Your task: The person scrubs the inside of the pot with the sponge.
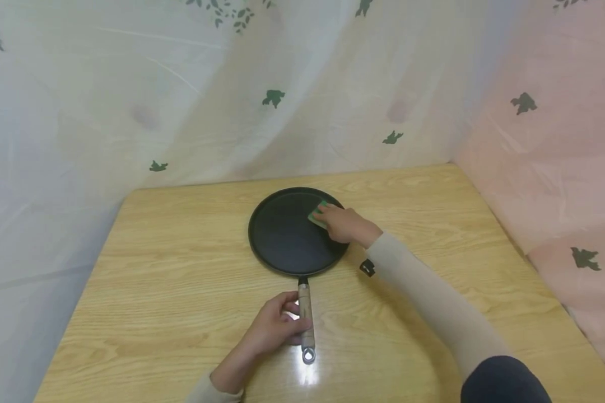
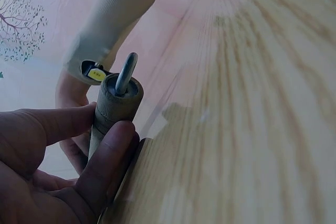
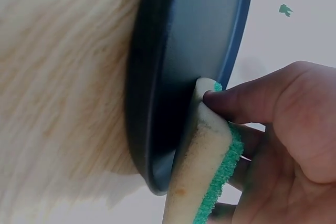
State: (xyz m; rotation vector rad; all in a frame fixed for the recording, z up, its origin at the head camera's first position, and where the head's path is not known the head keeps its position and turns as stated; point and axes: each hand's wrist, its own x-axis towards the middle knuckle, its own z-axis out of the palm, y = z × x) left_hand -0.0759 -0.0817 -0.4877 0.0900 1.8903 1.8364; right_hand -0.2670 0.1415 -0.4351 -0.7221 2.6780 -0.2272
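Note:
A round black flat pan lies on the wooden table, its handle pointing toward me. My left hand holds the wood-look handle between thumb and fingers. The metal hanging ring at the handle's end shows close up in the left wrist view. Over the right part of the pan, my right hand grips a sponge with a cream foam side and a green scouring side. The foam faces the pan's inner surface, and the green side is toward my fingers. In the right wrist view, my thumb presses the foam near one end.
The light wooden table spreads around the pan on all sides. Behind it hangs a pale curtain with green bird prints, and a pinkish curtain runs along the right edge. A small black device sits at my right wrist.

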